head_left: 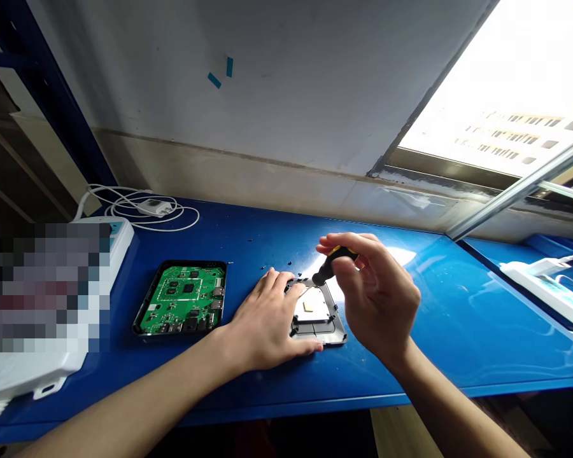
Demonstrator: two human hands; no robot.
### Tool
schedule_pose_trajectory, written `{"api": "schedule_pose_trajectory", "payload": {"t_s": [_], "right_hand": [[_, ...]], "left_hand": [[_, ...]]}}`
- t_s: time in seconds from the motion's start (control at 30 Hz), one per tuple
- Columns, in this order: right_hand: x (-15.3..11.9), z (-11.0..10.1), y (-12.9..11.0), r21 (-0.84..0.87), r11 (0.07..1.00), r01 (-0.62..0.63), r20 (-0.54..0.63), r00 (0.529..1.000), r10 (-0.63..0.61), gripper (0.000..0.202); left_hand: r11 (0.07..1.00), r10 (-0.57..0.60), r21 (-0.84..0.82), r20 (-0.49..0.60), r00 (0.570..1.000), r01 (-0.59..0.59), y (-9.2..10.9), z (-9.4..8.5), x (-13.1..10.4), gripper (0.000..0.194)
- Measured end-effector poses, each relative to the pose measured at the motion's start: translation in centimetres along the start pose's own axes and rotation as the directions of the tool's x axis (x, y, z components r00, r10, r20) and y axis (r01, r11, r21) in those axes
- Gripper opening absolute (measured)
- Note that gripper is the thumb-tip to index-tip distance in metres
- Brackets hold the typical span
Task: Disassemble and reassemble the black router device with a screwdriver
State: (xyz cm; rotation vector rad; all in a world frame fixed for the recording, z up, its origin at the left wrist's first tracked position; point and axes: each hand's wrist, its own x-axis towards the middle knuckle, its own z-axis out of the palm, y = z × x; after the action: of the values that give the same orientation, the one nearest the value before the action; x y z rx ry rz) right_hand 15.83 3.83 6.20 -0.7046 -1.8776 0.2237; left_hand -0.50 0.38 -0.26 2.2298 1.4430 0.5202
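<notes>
My right hand (379, 292) is closed around a black and yellow screwdriver (328, 267), tilted so its shaft points down-left. The tip meets the far part of a black plastic cover (337, 334), close to my left fingertips. My left hand (267, 318) grips this cover from its left side, fingers toward the far edge and thumb at the near edge, holding it on the table. A white metal plate (315, 305) with a small beige pad (308, 306) lies in the cover. My left fingers hide the cover's left side.
Left of my hands lies an open black case with a green circuit board (186, 299). A white power strip (109, 254) and a charger with a coiled cable (155, 207) are farther left. Small black bits (262, 267) lie on the blue table (458, 318). Another power strip (544, 289) stands at right.
</notes>
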Motion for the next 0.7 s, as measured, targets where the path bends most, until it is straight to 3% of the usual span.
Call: {"api": "schedule_pose_trajectory", "payload": {"t_s": [0.17,0.37,0.53,0.7], "right_hand": [[0.63,-0.46,-0.73,-0.088,0.996,0.027,0.002,1.000,-0.027,0.019],[-0.19,-0.23,-0.57,0.038,0.998,-0.055,0.062,0.997,0.053,0.028],[-0.03,-0.13,-0.45,-0.005,1.000,-0.003,0.002,1.000,0.003,0.030],[0.34,-0.25,-0.78,-0.017,0.999,-0.028,0.004,1.000,0.028,0.032]], "left_hand": [[1.000,0.007,0.001,-0.009,1.000,-0.007,0.06,-0.10,-0.06,0.088],[1.000,0.005,0.007,-0.020,1.000,-0.005,0.02,0.08,0.00,0.085],[1.000,0.013,0.000,-0.018,1.000,-0.013,0.00,0.00,0.00,0.087],[1.000,0.018,-0.003,-0.044,0.999,-0.018,0.05,-0.01,0.01,0.084]]}}
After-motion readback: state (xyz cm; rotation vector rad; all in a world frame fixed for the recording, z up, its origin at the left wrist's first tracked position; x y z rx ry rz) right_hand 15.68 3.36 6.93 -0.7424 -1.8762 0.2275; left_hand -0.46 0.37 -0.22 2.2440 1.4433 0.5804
